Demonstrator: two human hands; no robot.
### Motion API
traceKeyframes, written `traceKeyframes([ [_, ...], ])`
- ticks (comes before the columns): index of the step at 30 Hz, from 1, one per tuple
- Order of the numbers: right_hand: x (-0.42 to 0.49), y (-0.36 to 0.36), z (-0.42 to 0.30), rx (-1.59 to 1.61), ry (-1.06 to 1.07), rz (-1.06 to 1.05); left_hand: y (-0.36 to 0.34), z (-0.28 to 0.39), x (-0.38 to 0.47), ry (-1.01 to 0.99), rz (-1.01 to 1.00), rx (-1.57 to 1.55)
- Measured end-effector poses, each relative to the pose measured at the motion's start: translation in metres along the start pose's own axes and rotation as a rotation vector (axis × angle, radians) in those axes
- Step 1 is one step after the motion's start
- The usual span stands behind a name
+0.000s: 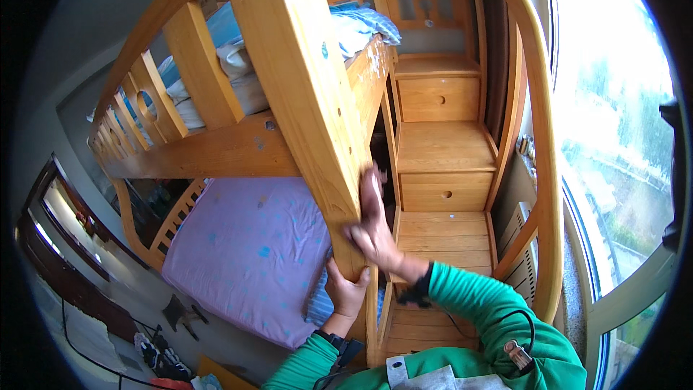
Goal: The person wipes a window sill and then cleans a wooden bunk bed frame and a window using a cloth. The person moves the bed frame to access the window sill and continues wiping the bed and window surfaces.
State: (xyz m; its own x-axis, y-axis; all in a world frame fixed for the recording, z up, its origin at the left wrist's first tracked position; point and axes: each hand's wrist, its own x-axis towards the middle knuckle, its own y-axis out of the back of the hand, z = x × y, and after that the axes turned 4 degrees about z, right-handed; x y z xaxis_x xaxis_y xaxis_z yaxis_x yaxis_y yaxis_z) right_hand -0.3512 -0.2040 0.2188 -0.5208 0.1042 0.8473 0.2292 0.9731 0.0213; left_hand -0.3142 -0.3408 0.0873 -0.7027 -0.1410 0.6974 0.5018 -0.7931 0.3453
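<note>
A thick wooden bunk-bed post rises in front of me, with several holes and small blue sticker remnants on it. My left hand clasps the lower part of this post, thumb on one side. Just above it, my right hand lies along the post's right edge, its fingers pointing upward. Motion blur hides how firmly those fingers close. Bedding, including a blue-and-white striped cloth, lies on the upper bunk. Below is a lower mattress under a purple sheet.
Wooden stair drawers climb on the right behind a curved handrail. Beyond the rail are a white radiator and a bright window. A small stool is on the floor at lower left, near a dark-framed doorway.
</note>
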Motion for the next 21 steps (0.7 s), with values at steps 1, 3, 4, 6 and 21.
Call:
traceKeyframes([
  [1, -0.028, 0.003, 0.003, 0.059, 0.008, -0.001, 0.0, -0.001, 0.0, -0.01, 0.016, -0.012],
  [3, -0.056, 0.011, 0.014, 0.067, -0.067, -0.084, -0.001, -0.002, -0.001, 0.035, -0.006, -0.048],
  [4, -0.06, 0.013, 0.016, 0.157, -0.027, -0.075, -0.001, -0.002, -0.002, 0.036, 0.001, -0.054],
  [6, -0.039, 0.015, 0.017, 0.151, -0.022, -0.063, 0.001, -0.002, -0.002, 0.0, 0.011, -0.037],
  [21, 0.119, 0.015, 0.03, 0.148, 0.055, 0.027, 0.005, -0.007, 0.0, 0.258, -0.066, -0.048],
])
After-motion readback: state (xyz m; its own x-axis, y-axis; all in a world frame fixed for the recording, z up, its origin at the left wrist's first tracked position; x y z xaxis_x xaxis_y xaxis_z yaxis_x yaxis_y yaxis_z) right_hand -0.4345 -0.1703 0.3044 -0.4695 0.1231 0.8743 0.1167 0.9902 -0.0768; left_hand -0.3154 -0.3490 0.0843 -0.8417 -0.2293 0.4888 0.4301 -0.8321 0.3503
